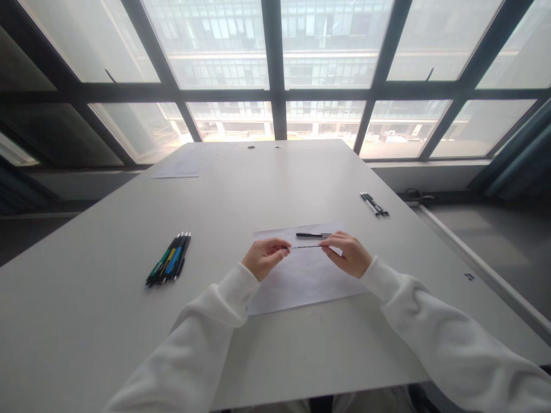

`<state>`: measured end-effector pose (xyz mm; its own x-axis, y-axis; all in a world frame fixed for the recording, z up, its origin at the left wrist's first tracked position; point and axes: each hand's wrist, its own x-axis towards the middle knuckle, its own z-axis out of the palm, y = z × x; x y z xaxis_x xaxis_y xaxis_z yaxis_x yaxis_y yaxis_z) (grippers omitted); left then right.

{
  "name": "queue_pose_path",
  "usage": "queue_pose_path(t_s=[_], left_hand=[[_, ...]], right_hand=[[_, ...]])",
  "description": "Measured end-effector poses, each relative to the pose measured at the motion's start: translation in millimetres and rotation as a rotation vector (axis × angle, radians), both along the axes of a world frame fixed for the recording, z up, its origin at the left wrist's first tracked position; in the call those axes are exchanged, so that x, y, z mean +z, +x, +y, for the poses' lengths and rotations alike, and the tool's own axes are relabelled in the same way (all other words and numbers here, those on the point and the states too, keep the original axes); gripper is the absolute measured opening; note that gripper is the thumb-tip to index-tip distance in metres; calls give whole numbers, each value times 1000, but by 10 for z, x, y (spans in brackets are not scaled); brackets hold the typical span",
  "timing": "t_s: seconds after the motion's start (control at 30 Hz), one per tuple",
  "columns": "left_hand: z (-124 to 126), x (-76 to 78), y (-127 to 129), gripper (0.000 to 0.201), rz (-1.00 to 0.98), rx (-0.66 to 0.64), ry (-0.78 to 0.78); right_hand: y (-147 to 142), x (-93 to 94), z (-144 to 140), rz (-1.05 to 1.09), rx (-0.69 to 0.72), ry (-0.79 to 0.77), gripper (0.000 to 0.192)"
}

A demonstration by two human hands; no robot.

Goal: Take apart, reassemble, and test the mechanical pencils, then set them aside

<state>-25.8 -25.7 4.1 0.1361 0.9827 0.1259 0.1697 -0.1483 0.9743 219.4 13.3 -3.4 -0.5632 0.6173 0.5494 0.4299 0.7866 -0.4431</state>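
Note:
Between my two hands a thin pen refill (pixel 305 246) stretches level, just above a sheet of white paper (pixel 301 287). My left hand (pixel 267 256) pinches its left end between thumb and fingers. The right end sits in the closed fingertips of my right hand (pixel 348 253). A black pen (pixel 310 235) lies on the paper just beyond the refill, its right end partly hidden by my right hand.
Several pens with black, green, yellow and blue parts (pixel 169 259) lie bunched to the left. More pens (pixel 373 204) rest at the right. Paper (pixel 178 166) lies at the far left, and small round items (pixel 251 147) near the far edge. Windows stand beyond the table (pixel 275 189).

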Motion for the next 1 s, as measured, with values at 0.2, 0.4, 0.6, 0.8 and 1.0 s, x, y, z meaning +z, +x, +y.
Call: queue_pose_path(t_s=[0.2,0.4,0.6,0.8,1.0], left_hand=[[21,29,-26,16,20,117,-2],[33,-25,-22,21,35,73,-3],[56,-94,-37,23,75,51,19],[-35,1,38,20,195,-10,108],[-145,106,175,19,229,-166,128]], right_hand=[[69,-30,51,-64,-39,10,16],[71,-125,95,-231,-39,-14,16],[82,-125,96,-283,-57,-40,15],[-14,14,-38,-163,-28,10,17],[-199,133,-251,-115,88,67,19]])
